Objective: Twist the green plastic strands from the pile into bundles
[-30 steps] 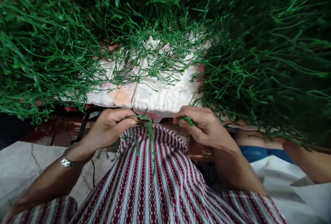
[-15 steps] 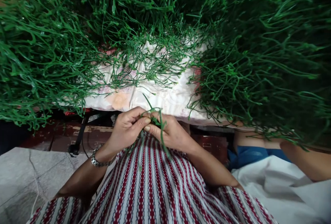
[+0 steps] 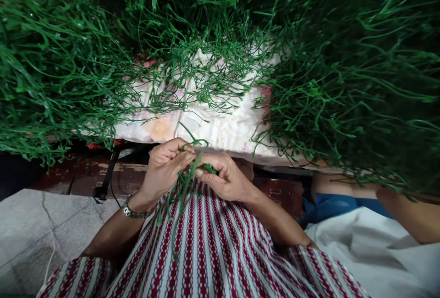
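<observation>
Close to the body, in the head view, the left hand (image 3: 165, 162) and the right hand (image 3: 223, 179) meet over a lap covered by a red-and-white striped woven cloth (image 3: 213, 247). Both are closed in a pinch on a small bunch of thin green plastic stems (image 3: 187, 172), whose loose ends hang down across the stripes; the right hand also nips a small green clump at its fingertips. A silver metal bracelet (image 3: 132, 211) sits on the left wrist. Beyond the hands, a white floral-printed sheet (image 3: 206, 126) lies over the desk, with large heaps of green plastic stems (image 3: 343, 68) piled around it. At the right edge, another person's bare forearm (image 3: 409, 213) rests by a white cloth (image 3: 371, 252). Working the bunch well seems to call for a firm pinch near the joint, fingertips touching, so strands do not slip. No brand, label or writing is readable.
</observation>
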A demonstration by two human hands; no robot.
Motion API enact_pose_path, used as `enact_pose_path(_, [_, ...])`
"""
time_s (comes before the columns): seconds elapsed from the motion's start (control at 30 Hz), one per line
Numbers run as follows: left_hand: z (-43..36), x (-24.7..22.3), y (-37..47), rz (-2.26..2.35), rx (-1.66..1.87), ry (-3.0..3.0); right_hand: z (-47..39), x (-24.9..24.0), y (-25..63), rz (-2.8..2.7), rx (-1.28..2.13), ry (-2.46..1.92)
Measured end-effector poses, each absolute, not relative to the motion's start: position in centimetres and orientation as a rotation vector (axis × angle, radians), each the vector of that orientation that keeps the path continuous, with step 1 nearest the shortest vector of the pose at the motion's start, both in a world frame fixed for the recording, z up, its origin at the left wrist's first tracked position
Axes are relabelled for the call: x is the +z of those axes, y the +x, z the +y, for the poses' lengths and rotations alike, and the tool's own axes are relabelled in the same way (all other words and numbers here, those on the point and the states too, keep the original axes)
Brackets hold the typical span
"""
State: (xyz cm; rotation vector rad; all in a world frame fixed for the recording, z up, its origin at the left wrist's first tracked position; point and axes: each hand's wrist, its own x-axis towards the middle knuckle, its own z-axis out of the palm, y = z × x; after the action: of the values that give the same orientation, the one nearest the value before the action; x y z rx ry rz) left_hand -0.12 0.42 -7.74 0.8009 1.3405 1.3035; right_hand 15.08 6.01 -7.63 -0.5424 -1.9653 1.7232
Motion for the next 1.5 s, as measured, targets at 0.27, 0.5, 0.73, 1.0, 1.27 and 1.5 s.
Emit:
enact_pose_path(0.27, [0.5,-7.0,-0.3,1.447,1.316,0.919,5.5,-8.4,14.4,-1.897,1.648,-0.627])
enact_pose_path(0.5, [0.8,-6.7,0.0,1.452,1.239,1.007,5.5,-9.2,13.9,-1.755,1.731,-0.655])
enact_pose_path(0.73, [0.4,-7.5,-0.6,1.350,1.173,0.980,5.6,-9.2,14.4,-1.837,1.587,-0.698])
enact_pose_path(1.0, [0.9,-6.5,-2.7,1.326,0.720,1.305,5.9,-7.8,15.5,-2.500,1.069,-0.649])
enact_pose_path(1.27, [0.4,-7.0,-2.6,0.863,0.690,1.112,7.6,-7.8,15.7,-1.992,2.212,-0.125])
enact_pose_path(1.5, [0.0,-6.8,-1.3,0.912,0.809,0.851,7.4,-8.9,15.3,-1.593,2.504,-0.129])
